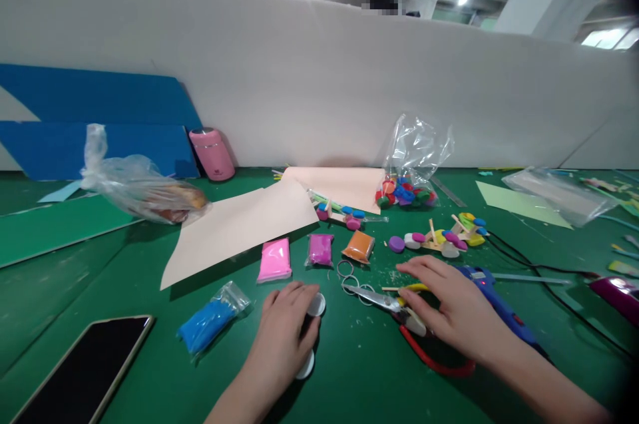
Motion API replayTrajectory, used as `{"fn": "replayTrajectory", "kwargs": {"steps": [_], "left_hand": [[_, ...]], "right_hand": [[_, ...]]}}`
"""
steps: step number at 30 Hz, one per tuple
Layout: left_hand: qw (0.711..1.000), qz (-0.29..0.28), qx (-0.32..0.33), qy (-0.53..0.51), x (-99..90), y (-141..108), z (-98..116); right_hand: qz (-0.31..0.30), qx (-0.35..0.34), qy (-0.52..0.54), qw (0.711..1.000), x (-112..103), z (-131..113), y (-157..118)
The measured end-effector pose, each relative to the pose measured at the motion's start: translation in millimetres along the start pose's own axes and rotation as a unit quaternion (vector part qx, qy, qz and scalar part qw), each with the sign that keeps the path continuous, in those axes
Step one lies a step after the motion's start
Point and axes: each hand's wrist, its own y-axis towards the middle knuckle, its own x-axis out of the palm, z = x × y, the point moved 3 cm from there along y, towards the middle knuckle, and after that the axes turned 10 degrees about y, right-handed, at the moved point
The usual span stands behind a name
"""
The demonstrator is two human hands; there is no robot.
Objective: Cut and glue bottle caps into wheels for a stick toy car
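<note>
My left hand [285,329] rests low over the table, with the thumb and forefinger apart. One round white cap [316,305] shows beside its fingertips, and another white cap [306,365] lies partly hidden below the thumb. On the right, my right hand [446,304] spreads over a pair of scissors [382,299] with red and yellow handles, thumb and fingers apart. A thin wooden stick [391,289] and a pale round piece [415,323] show near its fingertips. Several thin rings [345,269] lie by the scissors' tip.
Pink [275,259], purple [320,249], orange [358,247] and blue clay packets [212,321] lie around. A phone [84,371] is at left; a blue glue gun [504,311] with a cable is at right. Farther back are small wheeled stick models [444,237] and a bag of caps [407,191].
</note>
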Motion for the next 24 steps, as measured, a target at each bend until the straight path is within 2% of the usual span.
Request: {"fn": "replayTrajectory", "kwargs": {"steps": [6,24], "left_hand": [[1.0,-0.007,-0.004,-0.016,-1.2,0.7,1.2],[0.996,-0.01,-0.03,-0.08,-6.1,2.1,-3.1]], "right_hand": [[-0.029,-0.009,0.009,0.999,10.3,-0.9,-2.6],[-0.076,0.001,0.018,0.997,12.2,-2.4,-9.2]]}}
